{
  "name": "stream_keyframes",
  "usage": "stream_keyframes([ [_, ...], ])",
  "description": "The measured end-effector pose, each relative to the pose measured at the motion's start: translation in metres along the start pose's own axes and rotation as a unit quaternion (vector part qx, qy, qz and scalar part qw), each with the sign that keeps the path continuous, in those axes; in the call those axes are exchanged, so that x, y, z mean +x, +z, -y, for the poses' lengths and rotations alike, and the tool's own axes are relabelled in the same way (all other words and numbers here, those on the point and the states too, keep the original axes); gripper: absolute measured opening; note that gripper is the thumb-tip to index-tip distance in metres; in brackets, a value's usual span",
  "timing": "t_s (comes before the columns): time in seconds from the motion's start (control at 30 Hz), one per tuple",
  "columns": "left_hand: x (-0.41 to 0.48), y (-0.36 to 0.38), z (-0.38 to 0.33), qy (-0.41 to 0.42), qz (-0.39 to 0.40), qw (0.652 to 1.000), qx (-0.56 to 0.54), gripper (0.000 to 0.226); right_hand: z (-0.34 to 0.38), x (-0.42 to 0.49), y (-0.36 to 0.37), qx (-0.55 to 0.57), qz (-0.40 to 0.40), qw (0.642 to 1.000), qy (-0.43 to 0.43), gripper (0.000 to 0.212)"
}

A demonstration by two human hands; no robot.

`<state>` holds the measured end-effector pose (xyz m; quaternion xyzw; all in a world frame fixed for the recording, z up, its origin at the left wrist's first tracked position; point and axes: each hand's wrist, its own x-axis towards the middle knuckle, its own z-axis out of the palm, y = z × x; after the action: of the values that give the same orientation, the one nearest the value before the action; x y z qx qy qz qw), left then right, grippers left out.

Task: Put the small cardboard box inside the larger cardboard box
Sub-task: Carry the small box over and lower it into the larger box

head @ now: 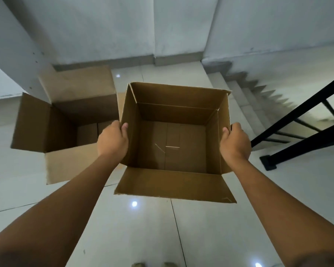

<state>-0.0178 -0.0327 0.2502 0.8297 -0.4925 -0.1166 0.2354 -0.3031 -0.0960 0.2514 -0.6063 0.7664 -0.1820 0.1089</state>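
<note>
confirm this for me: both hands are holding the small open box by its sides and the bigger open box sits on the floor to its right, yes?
Not quite: in the head view the larger box sits to the left of the small box, not the right. Otherwise correct: left hand and right hand grip its sides.

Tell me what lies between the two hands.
In the head view, only the small box: the left hand grips its left wall, the right hand its right wall, with its open, empty inside between them.

Small box [172, 143] brown, empty, flaps open, upright, held above floor, larger box [66, 124] open on floor beside it
</note>
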Motion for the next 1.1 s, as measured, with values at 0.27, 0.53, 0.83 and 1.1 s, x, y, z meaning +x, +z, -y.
stream_keyframes([
  [0.27,0.065,-0.068,0.023,-0.009,-0.063,0.998,-0.012,0.035,0.098,0.024,-0.010,0.036,-0.023,0.998,-0.036,0.025],
  [0.53,0.160,-0.107,0.119,-0.035,-0.092,0.995,-0.011,0.038,0.227,0.034,0.063,0.066,-0.021,0.996,-0.052,0.024],
  [0.83,0.244,-0.126,0.238,-0.054,-0.089,0.994,0.014,0.032,0.334,0.032,0.163,0.094,0.015,0.994,-0.062,0.024],
  [1.1,0.275,-0.107,0.323,-0.086,-0.082,0.990,0.076,0.046,0.369,0.035,0.240,0.098,0.079,0.988,-0.093,0.020],
])
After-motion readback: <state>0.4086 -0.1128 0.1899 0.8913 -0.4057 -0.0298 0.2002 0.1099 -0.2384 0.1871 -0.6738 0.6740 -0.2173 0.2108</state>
